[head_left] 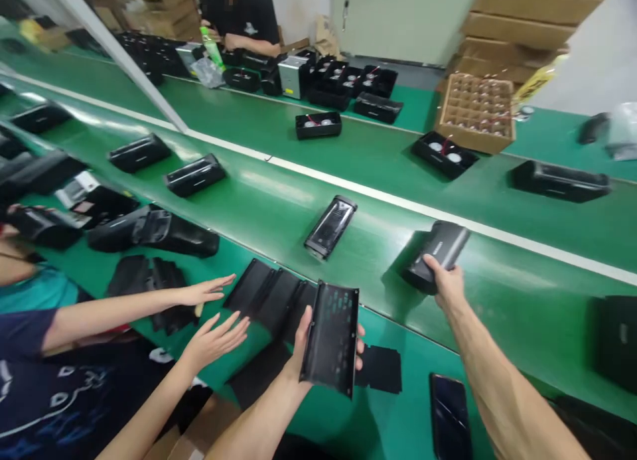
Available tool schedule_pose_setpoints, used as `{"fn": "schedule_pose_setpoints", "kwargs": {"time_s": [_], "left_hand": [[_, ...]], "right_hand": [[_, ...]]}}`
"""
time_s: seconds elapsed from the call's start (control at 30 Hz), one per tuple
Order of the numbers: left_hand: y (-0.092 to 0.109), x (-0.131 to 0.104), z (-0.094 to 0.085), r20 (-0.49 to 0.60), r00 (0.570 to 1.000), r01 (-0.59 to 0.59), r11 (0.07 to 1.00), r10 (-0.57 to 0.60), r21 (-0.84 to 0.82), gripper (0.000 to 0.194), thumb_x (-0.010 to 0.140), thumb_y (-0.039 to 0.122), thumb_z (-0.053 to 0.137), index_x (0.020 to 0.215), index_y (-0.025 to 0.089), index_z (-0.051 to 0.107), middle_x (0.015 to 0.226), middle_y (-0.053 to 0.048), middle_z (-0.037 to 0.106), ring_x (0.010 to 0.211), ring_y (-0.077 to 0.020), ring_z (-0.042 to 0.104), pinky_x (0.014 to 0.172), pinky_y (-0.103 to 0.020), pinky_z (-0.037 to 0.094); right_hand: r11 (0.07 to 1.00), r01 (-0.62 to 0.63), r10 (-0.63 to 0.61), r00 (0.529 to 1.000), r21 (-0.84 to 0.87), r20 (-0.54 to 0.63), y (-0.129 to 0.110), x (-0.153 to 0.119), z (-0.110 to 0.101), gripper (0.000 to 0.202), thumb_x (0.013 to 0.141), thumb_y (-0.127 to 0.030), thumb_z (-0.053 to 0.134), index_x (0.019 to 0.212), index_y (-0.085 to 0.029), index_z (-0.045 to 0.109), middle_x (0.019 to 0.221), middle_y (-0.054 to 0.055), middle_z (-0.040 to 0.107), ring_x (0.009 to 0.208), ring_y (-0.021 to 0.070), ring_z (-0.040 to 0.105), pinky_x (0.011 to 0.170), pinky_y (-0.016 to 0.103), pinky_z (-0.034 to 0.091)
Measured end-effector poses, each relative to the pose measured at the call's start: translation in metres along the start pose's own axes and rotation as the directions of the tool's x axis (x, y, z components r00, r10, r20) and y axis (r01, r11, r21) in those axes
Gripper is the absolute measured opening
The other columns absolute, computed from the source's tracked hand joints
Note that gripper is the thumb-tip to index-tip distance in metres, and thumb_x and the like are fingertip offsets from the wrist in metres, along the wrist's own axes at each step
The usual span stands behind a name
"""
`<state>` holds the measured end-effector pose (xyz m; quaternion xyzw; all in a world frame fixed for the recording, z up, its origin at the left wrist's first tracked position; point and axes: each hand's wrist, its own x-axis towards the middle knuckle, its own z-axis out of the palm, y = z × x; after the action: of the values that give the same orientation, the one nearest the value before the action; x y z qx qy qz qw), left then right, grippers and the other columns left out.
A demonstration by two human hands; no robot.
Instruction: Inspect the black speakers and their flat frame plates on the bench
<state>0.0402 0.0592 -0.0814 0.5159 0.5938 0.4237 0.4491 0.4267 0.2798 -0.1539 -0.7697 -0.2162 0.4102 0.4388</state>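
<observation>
My left hand (298,354) grips a black curved plastic panel (331,340), its hollow inside facing me, with the thumb on one long edge and fingertips around the other. Out to the right, my right hand (448,281) is closed around one end of a black speaker housing (440,247) over the green belt. A flat black sheet (382,369) lies beneath and right of the panel. Left of it, several similar black panels (271,297) rest on the green table. Another black housing (332,226) with a glossy face lies on the belt ahead.
A co-worker's two hands (216,340) reach in from the left, close to the panels. A phone (450,413) lies at the front edge. Across the belt stand a divided cardboard box (475,108), open housings (442,153) and a person (249,22). A white post (124,55) rises at left.
</observation>
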Motion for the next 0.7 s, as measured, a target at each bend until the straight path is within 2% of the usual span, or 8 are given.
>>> {"fn": "schedule_pose_setpoints", "kwargs": {"time_s": [0.07, 0.13, 0.2, 0.3, 0.4, 0.47, 0.57, 0.7], "left_hand": [[0.02, 0.007, 0.05, 0.072, 0.996, 0.062, 0.994, -0.056, -0.085, 0.053, 0.107, 0.05, 0.023, 0.124, 0.034, 0.071, 0.117, -0.001, 0.078, 0.116, -0.0239, 0.071, 0.099, -0.05, 0.052], [0.031, 0.013, 0.081, 0.201, 0.973, 0.165, 0.954, -0.115, -0.249, 0.082, 0.106, 0.056, -0.005, 0.131, 0.032, 0.07, 0.117, -0.006, 0.079, 0.103, -0.0244, 0.077, 0.085, -0.046, 0.058], [0.038, 0.013, 0.094, 0.387, 0.909, 0.365, 0.751, -0.158, -0.55, 0.094, 0.099, 0.069, -0.012, 0.138, 0.034, 0.066, 0.128, -0.007, 0.075, 0.111, -0.0288, 0.075, 0.086, -0.049, 0.06], [0.043, 0.005, 0.099, 0.456, 0.88, 0.464, 0.442, -0.133, -0.768, 0.086, 0.098, 0.078, 0.004, 0.137, 0.036, 0.067, 0.135, -0.004, 0.071, 0.133, -0.0329, 0.064, 0.097, -0.056, 0.057], [0.043, -0.006, 0.11, 0.473, 0.876, 0.474, 0.33, -0.091, -0.816, 0.076, 0.095, 0.081, 0.029, 0.13, 0.032, 0.075, 0.131, -0.006, 0.074, 0.133, -0.039, 0.062, 0.104, -0.059, 0.052], [0.041, -0.013, 0.121, 0.507, 0.86, 0.501, 0.291, -0.06, -0.815, 0.071, 0.089, 0.082, 0.048, 0.123, 0.028, 0.079, 0.125, -0.01, 0.077, 0.129, -0.0429, 0.064, 0.106, -0.059, 0.05], [0.043, -0.022, 0.135, 0.517, 0.854, 0.514, 0.236, -0.055, -0.825, 0.067, 0.077, 0.079, 0.069, 0.113, 0.024, 0.083, 0.121, -0.014, 0.078, 0.129, -0.0435, 0.064, 0.111, -0.056, 0.048], [0.058, -0.031, 0.137, 0.473, 0.881, 0.469, 0.171, -0.015, -0.867, 0.075, 0.07, 0.07, 0.083, 0.12, 0.015, 0.078, 0.133, -0.019, 0.072, 0.136, -0.0442, 0.058, 0.121, -0.057, 0.038]], "right_hand": [[0.998, -0.031, 0.026, 0.996, 0.058, 0.085, -0.008, -0.014, -0.012, 0.043, 0.071, -0.046, 0.08, 0.103, -0.02, 0.067, 0.089, 0.006, 0.077, 0.082, 0.0271, 0.074, 0.075, 0.039, 0.065], [0.993, -0.068, 0.052, 0.985, 0.098, 0.165, -0.012, -0.042, -0.035, 0.036, 0.075, -0.048, 0.075, 0.1, -0.022, 0.07, 0.088, 0.007, 0.078, 0.078, 0.0278, 0.075, 0.071, 0.04, 0.066], [0.987, -0.106, 0.077, 0.973, 0.122, 0.22, -0.013, -0.083, -0.064, 0.035, 0.075, -0.048, 0.076, 0.1, -0.024, 0.072, 0.09, 0.007, 0.079, 0.076, 0.0278, 0.075, 0.069, 0.039, 0.066], [0.996, -0.081, 0.053, 0.904, 0.047, 0.425, -0.014, -0.16, -0.099, 0.056, 0.078, -0.054, 0.076, 0.126, -0.026, 0.069, 0.114, 0.01, 0.079, 0.087, 0.0324, 0.077, 0.069, 0.041, 0.065], [0.994, 0.083, -0.037, 0.868, -0.073, 0.494, -0.021, -0.23, -0.11, 0.088, 0.077, -0.057, 0.079, 0.155, -0.03, 0.049, 0.145, 0.011, 0.066, 0.116, 0.0377, 0.071, 0.085, 0.045, 0.063], [0.955, 0.224, -0.1, 0.863, -0.196, 0.496, -0.026, -0.262, -0.109, 0.101, 0.075, -0.059, 0.081, 0.163, -0.034, 0.038, 0.152, 0.011, 0.06, 0.125, 0.0396, 0.066, 0.094, 0.049, 0.06], [0.857, 0.384, -0.165, 0.837, -0.345, 0.521, -0.03, -0.288, -0.11, 0.106, 0.074, -0.065, 0.079, 0.165, -0.037, 0.031, 0.153, 0.011, 0.058, 0.13, 0.0427, 0.061, 0.102, 0.056, 0.054], [0.807, 0.475, -0.233, 0.803, -0.352, 0.549, -0.028, -0.301, -0.119, 0.102, 0.077, -0.068, 0.075, 0.165, -0.041, 0.031, 0.155, 0.009, 0.055, 0.134, 0.0434, 0.058, 0.105, 0.059, 0.051]]}}
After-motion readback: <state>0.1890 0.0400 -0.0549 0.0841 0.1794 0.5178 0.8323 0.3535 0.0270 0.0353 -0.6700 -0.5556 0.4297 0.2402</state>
